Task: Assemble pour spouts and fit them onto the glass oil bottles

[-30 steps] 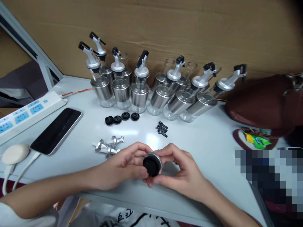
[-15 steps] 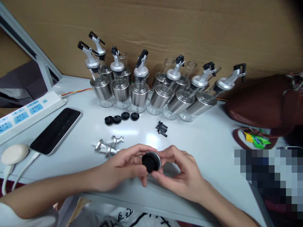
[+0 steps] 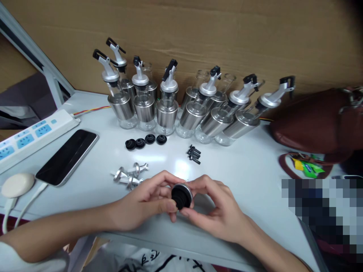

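Both hands meet over the front of the white table (image 3: pixel 249 170). My left hand (image 3: pixel 144 202) and my right hand (image 3: pixel 215 209) pinch a silver cap with a black rubber stopper (image 3: pixel 181 195) between their fingertips, the black side facing me. A row of black rubber stoppers (image 3: pixel 146 141) lies farther back. Loose silver pour spouts (image 3: pixel 129 174) lie just left of my left hand. A small pile of black pins (image 3: pixel 194 154) sits behind my right hand.
Several glass-and-steel dispenser bottles (image 3: pixel 167 109) stand along the cardboard wall, some with spouts fitted. A phone (image 3: pixel 67 156), power strip (image 3: pixel 34 134) and white charger puck (image 3: pixel 17 184) lie at the left. A brown bag (image 3: pixel 314 122) and a small tray (image 3: pixel 306 166) sit at the right.
The cap has turned and shifted slightly between my fingertips; both hands stay in nearly the same place.
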A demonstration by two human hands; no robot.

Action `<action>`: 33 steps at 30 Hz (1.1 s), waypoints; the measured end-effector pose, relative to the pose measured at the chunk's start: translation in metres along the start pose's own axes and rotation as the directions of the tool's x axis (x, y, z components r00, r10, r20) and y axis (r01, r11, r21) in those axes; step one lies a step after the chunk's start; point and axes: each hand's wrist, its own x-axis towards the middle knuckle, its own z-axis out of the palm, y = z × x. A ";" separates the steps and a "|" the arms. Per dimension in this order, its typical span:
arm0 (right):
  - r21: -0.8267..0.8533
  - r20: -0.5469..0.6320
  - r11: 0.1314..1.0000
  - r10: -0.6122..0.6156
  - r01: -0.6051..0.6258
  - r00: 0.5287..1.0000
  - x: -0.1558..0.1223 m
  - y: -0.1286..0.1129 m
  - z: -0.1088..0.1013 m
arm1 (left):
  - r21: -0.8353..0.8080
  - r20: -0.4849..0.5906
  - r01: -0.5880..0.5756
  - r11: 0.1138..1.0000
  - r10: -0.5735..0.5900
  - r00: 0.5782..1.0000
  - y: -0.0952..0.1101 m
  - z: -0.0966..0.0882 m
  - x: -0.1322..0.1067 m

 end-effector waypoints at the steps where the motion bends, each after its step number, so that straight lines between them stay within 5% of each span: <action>1: 0.000 0.002 1.000 0.000 0.000 1.000 0.000 0.000 0.000 | 0.005 -0.001 -0.006 1.000 0.006 1.000 0.000 0.000 0.000; 14: -0.013 0.039 1.000 0.001 -0.001 0.999 -0.002 0.004 0.001 | 0.334 -0.112 -0.044 0.942 0.086 0.990 0.002 0.003 -0.003; 33: -0.033 0.076 0.998 -0.049 0.052 0.996 -0.002 0.002 -0.003 | 0.427 -0.108 -0.040 0.903 0.094 0.990 0.002 0.004 -0.006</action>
